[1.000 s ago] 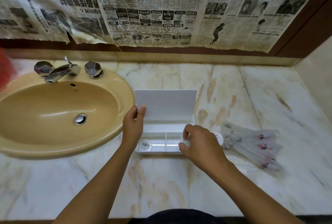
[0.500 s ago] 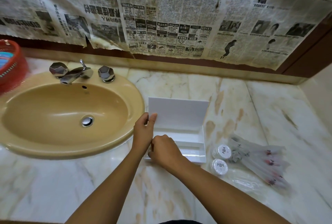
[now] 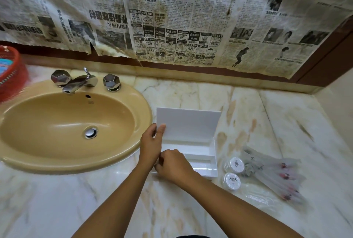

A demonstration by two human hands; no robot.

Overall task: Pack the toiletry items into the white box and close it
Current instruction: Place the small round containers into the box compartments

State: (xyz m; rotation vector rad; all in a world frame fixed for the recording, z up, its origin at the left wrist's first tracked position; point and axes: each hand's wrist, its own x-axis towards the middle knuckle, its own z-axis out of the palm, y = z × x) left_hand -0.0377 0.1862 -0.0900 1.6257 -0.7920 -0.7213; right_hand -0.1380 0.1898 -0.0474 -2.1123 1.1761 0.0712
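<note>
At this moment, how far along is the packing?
Early. The white box stands open, the left hand pinching its lid; visible compartments look empty. The right hand is at its front-left corner, contents hidden. Two round containers and clear sachets remain on the counter; closing remains.

Newspapered wall [image 3: 172, 18], marble counter [image 3: 191, 92], tan sink [image 3: 141, 104]
</note>
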